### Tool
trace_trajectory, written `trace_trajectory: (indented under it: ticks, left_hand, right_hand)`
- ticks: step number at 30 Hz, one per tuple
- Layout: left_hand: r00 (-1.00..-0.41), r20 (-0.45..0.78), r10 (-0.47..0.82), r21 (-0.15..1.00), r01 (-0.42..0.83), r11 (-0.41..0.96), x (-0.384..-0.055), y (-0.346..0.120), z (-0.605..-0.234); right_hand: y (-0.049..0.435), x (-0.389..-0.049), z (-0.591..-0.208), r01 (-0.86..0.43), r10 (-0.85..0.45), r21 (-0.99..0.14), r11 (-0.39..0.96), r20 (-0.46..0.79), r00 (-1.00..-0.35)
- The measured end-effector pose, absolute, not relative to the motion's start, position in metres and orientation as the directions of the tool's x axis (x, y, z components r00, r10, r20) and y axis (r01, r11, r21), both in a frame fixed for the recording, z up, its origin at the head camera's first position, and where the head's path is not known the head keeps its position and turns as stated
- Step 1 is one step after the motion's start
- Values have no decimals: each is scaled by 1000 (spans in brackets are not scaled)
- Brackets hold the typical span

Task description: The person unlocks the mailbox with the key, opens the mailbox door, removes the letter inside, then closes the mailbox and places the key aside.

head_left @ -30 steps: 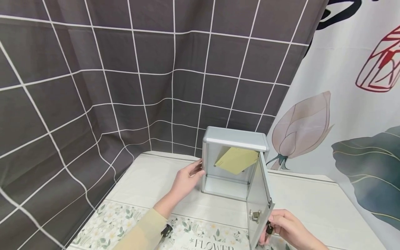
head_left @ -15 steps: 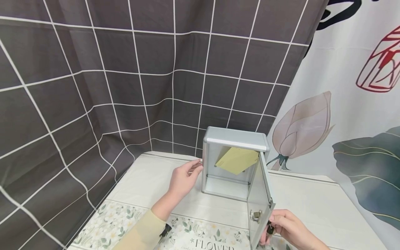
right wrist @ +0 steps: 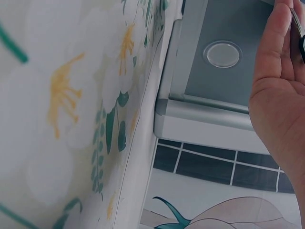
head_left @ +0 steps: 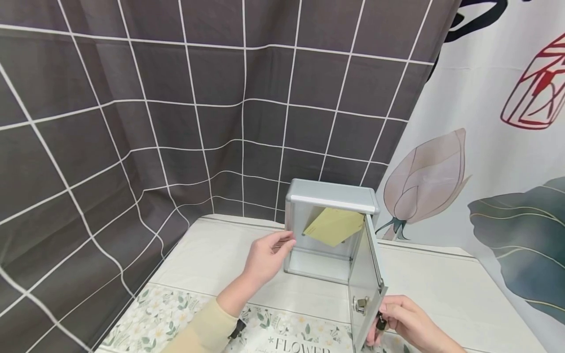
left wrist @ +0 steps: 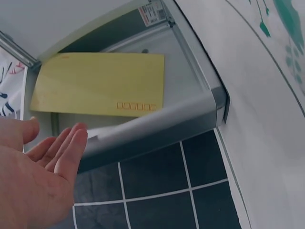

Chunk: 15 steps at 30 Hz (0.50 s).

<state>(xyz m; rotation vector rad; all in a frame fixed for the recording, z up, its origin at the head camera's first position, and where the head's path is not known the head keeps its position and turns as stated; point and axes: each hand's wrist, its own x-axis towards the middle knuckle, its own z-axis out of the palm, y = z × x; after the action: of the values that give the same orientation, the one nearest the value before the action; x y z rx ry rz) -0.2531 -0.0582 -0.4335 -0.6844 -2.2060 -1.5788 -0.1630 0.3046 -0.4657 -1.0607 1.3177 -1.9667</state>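
Observation:
A small silver metal box (head_left: 333,190) stands on the table with its door (head_left: 365,274) swung wide toward me. Inside it a yellow envelope (head_left: 334,229) leans diagonally; the left wrist view shows a row of small red squares on the envelope (left wrist: 97,83). My left hand (head_left: 265,260) hovers at the box's left front edge, fingers loosely bent, holding nothing. At the door's free edge my right hand (head_left: 408,318) pinches a black-headed key (head_left: 381,322) on the outer face, its fingers partly hidden by the door. The lock's metal back (head_left: 360,304) shows on the inner face.
A white tablecloth (head_left: 432,289) with a floral band and the word FLOWER covers the table. Behind the box hangs a dark curtain (head_left: 247,122) with white grid lines. To the right is a white curtain (head_left: 476,98) with a lotus print.
My left hand drew slightly back left from the box's side, then came right to overlap its front left edge. My right hand, the door and the envelope stay as they were.

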Motion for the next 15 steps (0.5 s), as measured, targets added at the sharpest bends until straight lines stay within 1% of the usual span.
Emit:
trace_trajectory:
  ticks: [7, 11, 15]
  left_hand:
    - [-839, 481, 254, 814, 535, 227, -255, -45, -435]
    - [-839, 465, 282, 811, 532, 245, -256, -37, -433]
    - [-853, 439, 283, 818, 510, 267, -259, -28, -433]
  right_hand:
    - [304, -162, -466, 44, -778, -919, -392, 307, -548]
    - [304, -161, -464, 50, -778, -925, -376, 286, -559]
    - [304, -162, -465, 38, -778, -926, -375, 292, -556]
